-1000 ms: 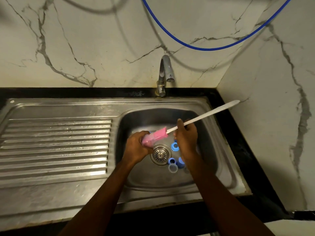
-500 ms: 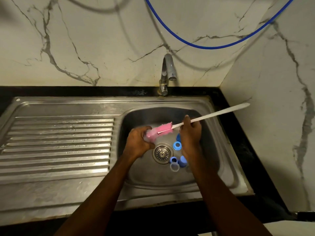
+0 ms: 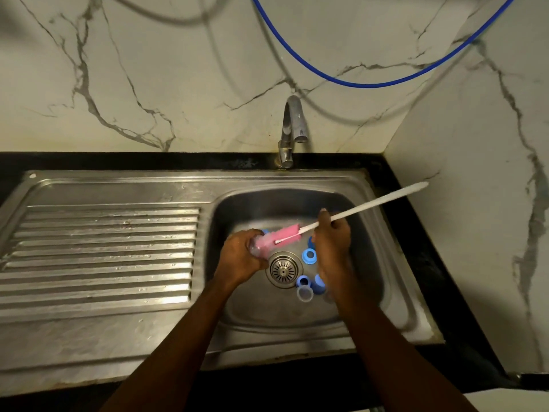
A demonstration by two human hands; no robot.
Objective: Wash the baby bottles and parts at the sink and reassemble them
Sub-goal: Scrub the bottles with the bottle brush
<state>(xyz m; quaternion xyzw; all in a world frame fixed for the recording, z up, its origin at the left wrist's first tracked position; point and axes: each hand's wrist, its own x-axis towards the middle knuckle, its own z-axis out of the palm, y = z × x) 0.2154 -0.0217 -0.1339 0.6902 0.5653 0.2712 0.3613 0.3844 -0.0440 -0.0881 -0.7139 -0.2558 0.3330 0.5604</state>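
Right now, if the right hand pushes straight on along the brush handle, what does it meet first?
Likely the mouth of the clear bottle gripped by the left hand; the brush leads, its pink sponge partly inside. Depth unclear.

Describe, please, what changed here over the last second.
The right hand drew the pink brush slightly rightward out of the clear bottle, then eased it partly back. The left hand kept hold of the bottle; the blue parts by the drain stayed put.

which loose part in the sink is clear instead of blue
The clear round cap lying closest to the person, just right of the drain. The ring and the smaller piece beyond it are blue.
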